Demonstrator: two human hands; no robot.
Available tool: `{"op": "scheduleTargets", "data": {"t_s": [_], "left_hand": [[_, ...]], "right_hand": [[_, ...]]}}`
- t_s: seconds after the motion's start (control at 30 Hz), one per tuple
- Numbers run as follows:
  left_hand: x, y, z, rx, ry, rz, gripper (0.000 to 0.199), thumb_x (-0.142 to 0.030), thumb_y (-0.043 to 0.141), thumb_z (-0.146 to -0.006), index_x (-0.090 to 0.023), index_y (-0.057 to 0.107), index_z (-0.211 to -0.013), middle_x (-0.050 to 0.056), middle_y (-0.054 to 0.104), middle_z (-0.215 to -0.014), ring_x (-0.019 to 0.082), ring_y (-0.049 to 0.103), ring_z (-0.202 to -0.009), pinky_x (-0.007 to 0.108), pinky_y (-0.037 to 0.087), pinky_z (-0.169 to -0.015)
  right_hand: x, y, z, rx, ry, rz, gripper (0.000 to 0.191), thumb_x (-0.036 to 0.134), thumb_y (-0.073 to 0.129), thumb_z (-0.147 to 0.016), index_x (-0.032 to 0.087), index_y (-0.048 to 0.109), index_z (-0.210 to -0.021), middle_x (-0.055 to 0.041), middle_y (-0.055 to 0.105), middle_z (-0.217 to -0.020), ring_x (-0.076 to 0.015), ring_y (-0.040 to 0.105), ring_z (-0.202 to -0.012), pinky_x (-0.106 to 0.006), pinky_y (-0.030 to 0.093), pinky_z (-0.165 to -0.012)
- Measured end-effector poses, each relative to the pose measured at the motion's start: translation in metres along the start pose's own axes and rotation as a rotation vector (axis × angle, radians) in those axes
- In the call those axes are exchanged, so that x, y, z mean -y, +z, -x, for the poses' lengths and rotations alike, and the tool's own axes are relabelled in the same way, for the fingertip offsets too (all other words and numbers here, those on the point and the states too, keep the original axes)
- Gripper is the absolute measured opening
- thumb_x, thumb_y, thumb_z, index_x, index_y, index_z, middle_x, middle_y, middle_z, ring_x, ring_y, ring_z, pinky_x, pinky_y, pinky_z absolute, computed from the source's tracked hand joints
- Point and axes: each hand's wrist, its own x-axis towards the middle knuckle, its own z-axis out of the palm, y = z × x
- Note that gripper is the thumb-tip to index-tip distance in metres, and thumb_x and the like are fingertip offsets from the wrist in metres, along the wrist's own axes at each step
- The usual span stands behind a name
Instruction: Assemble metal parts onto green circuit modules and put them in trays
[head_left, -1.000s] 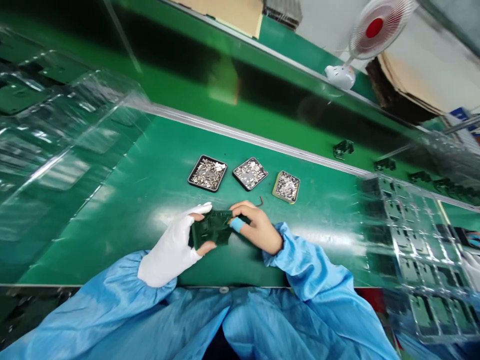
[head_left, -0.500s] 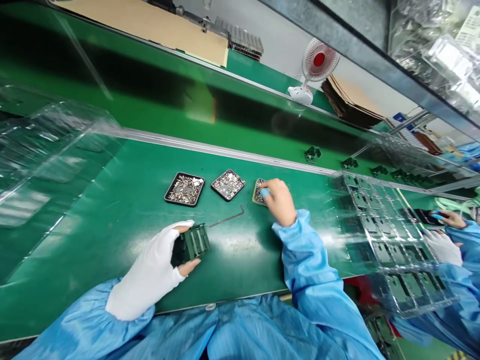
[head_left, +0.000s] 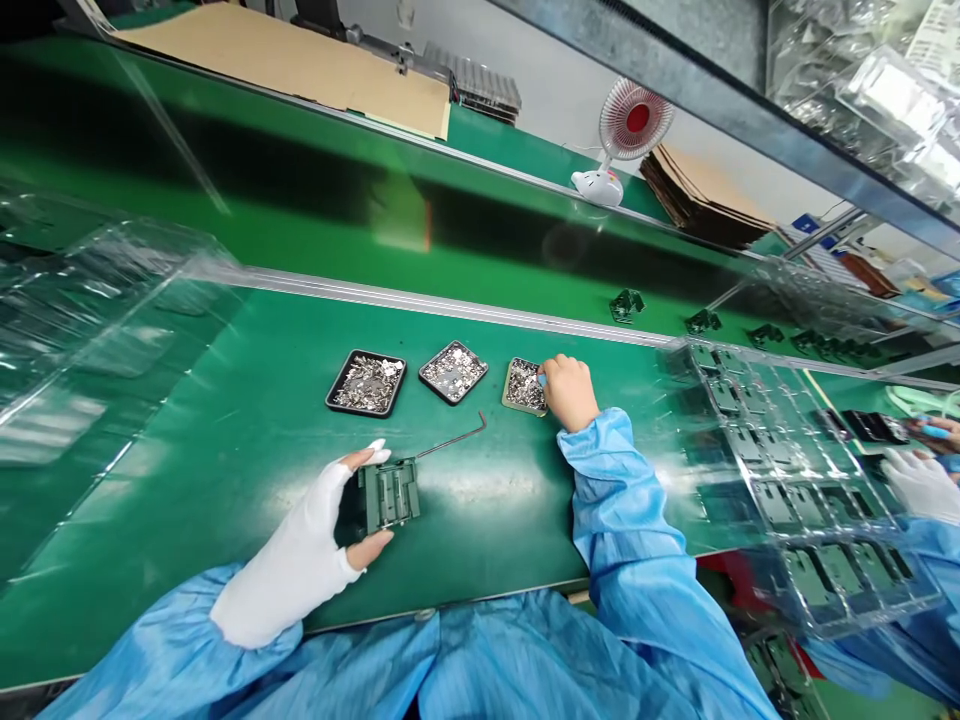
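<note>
My left hand (head_left: 319,540), in a white glove with bare fingertips, grips a dark green slotted part (head_left: 391,495) between thumb and fingers, above the green table. My right hand (head_left: 568,388), ungloved, is at the right edge of a small tray of metal pieces (head_left: 525,386); its fingers are curled together, with a bit of blue at a fingertip, and what they pinch is too small to see. Two black trays of small metal pieces, one at the left (head_left: 367,383) and one in the middle (head_left: 454,372), lie beside it. An L-shaped metal key (head_left: 454,438) lies below them.
Clear plastic trays (head_left: 795,480) with green parts stand at the right, near a co-worker's gloved hand (head_left: 919,485). More clear trays (head_left: 97,320) are at the left. Green parts (head_left: 626,305) sit beyond the metal rail (head_left: 450,313). A fan (head_left: 634,120) stands behind.
My right hand has moved slightly right, from over the small tray to its edge, uncovering more metal pieces. The green part in my left hand has turned, showing its slots more squarely.
</note>
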Motion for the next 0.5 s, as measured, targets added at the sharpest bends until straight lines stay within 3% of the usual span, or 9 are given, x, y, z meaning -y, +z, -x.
{"op": "scheduleTargets", "data": {"t_s": [0.13,0.37,0.5], "left_hand": [[0.002,-0.001,0.002,-0.001,-0.002,0.01,0.064,-0.042,0.055,-0.08,-0.018,0.031,-0.134,0.015,0.05,-0.133,0.031,0.053,-0.121,0.044,0.047,-0.1],[0.003,0.001,0.003,0.001,-0.002,0.011,0.063,-0.038,0.054,-0.082,-0.018,0.03,-0.136,0.015,0.05,-0.132,0.03,0.052,-0.121,0.044,0.047,-0.099],[0.003,-0.003,0.001,0.017,0.046,0.019,0.07,-0.042,0.056,-0.08,-0.016,0.028,-0.139,0.016,0.045,-0.138,0.03,0.047,-0.126,0.043,0.045,-0.102]], "right_hand": [[-0.002,-0.002,0.001,0.003,0.006,-0.004,0.027,0.005,0.044,-0.084,0.018,0.064,-0.096,-0.0101,0.06,-0.098,-0.0246,0.051,-0.093,-0.035,0.032,-0.078],[0.004,-0.007,0.0,-0.016,0.034,-0.031,0.022,0.004,0.044,-0.082,0.011,0.062,-0.091,-0.0171,0.061,-0.093,-0.0277,0.054,-0.091,-0.038,0.036,-0.078],[0.007,-0.026,0.012,-0.032,-0.042,-0.124,0.021,0.007,0.042,-0.086,0.015,0.059,-0.094,-0.0096,0.064,-0.093,-0.022,0.057,-0.089,-0.033,0.04,-0.082]]}}
